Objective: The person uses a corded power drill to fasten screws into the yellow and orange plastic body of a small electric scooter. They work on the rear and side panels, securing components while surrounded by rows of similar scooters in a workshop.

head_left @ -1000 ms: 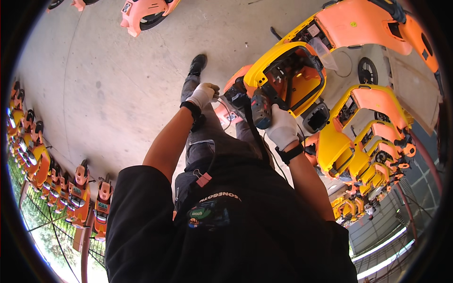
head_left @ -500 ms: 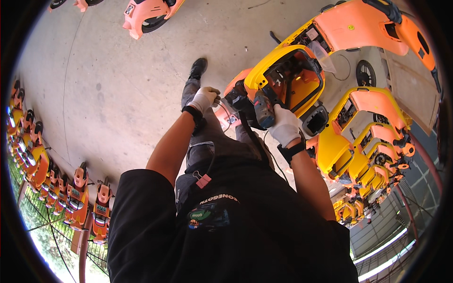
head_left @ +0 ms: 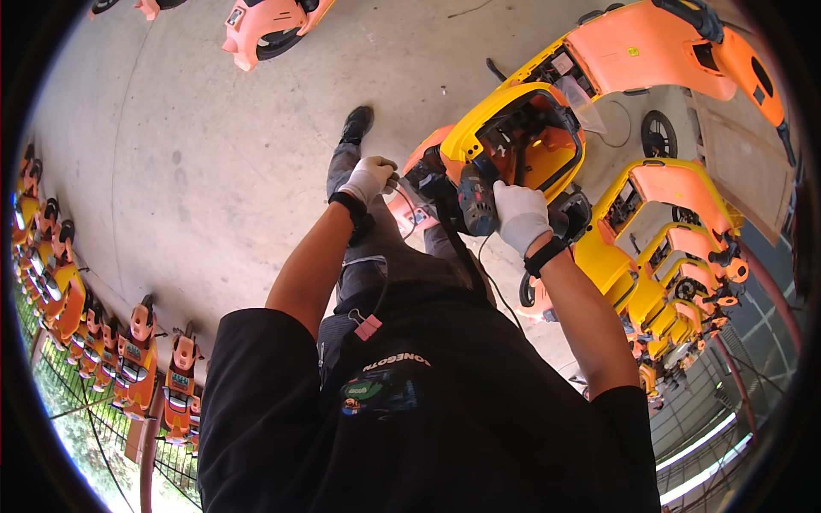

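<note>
My right hand (head_left: 520, 215), in a white glove, grips a dark power drill (head_left: 475, 202) pointed into the open front of a yellow scooter body (head_left: 505, 121). My left hand (head_left: 369, 178), also gloved in white, is closed around a small dark part beside an orange piece (head_left: 409, 205) at the scooter's lower left. Black cables and dark fittings show inside the yellow shell. My legs and one black shoe (head_left: 356, 125) stretch out over the concrete floor (head_left: 197, 162) below the hands.
A row of yellow and orange scooter bodies (head_left: 667, 256) runs along the right. An orange scooter (head_left: 650, 51) lies behind the yellow one. More orange scooters (head_left: 103, 342) line a fence at the left, and another orange shell (head_left: 265, 30) lies at the top.
Both hands and the drill stay at the yellow shell; the right hand with the drill has shifted slightly lower against the opening.
</note>
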Tool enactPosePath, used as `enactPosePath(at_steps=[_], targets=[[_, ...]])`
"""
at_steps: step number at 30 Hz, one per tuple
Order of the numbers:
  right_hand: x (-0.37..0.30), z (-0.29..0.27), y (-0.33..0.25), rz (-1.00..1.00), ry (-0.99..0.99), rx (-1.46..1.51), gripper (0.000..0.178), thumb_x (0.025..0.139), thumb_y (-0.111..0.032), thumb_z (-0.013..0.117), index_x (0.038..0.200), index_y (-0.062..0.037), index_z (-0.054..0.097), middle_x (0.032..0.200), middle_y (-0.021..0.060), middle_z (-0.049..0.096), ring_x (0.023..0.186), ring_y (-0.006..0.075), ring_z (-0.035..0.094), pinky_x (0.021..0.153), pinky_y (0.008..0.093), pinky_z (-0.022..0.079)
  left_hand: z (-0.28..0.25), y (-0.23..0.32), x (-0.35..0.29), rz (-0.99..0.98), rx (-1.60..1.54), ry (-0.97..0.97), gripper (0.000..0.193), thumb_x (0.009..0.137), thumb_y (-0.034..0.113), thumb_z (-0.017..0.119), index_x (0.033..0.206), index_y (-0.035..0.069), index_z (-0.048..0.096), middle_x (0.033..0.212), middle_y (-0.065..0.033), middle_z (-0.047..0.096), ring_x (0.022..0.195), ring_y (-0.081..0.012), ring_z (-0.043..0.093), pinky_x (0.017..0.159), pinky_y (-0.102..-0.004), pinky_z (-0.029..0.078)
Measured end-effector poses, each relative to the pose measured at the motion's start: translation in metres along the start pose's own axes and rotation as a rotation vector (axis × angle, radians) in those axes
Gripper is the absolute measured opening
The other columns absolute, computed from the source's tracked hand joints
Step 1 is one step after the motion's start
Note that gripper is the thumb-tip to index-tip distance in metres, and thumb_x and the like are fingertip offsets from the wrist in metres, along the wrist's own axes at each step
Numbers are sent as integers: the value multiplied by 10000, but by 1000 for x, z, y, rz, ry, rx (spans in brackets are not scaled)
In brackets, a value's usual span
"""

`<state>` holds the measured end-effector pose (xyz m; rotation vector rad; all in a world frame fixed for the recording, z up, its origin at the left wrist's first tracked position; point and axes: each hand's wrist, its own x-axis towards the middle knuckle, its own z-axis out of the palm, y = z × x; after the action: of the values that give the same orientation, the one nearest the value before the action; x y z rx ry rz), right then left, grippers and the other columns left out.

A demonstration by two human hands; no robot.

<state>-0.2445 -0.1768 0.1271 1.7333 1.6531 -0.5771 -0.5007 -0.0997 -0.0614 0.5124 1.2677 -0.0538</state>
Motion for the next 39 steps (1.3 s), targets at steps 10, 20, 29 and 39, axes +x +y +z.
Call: enactPosePath(at_steps=[10, 20, 29, 39], targets=[[-28, -9, 41, -124, 88, 15, 143, 827, -188, 637, 956, -128, 619, 838, 73, 693, 889, 273, 688, 765, 407, 510, 5, 17, -32, 107, 12, 1, 196, 954, 131, 578, 1058, -33, 607, 818, -122, 675, 608, -165, 624, 530, -269, 511], [-174, 17, 65, 165, 193, 1728, 362, 732, -66, 771, 1075, -65, 656, 915, 10, 659, 796, 113, 621, 736, 280, 523, 109, 105, -136, 330, 388, -510, 257, 989, 179, 538, 1129, -9, 645, 873, -17, 647, 716, -83, 614, 659, -221, 535], [-232, 32, 45, 98, 477, 1829, 331, 716, -53, 766, 1024, -64, 644, 903, 3, 646, 790, 97, 623, 735, 268, 530, 169, 124, -203, 350, 322, -716, 263, 999, 150, 519, 1157, -54, 573, 957, -96, 652, 778, -128, 657, 708, -256, 571], [-242, 51, 41, 56, 573, 1690, 311, 741, -85, 750, 1032, -72, 641, 877, -6, 637, 778, 101, 595, 706, 271, 499, 174, 116, -214, 342, 341, -706, 238, 1012, 206, 529, 1044, -22, 590, 842, -59, 634, 602, -104, 582, 545, -219, 487]])
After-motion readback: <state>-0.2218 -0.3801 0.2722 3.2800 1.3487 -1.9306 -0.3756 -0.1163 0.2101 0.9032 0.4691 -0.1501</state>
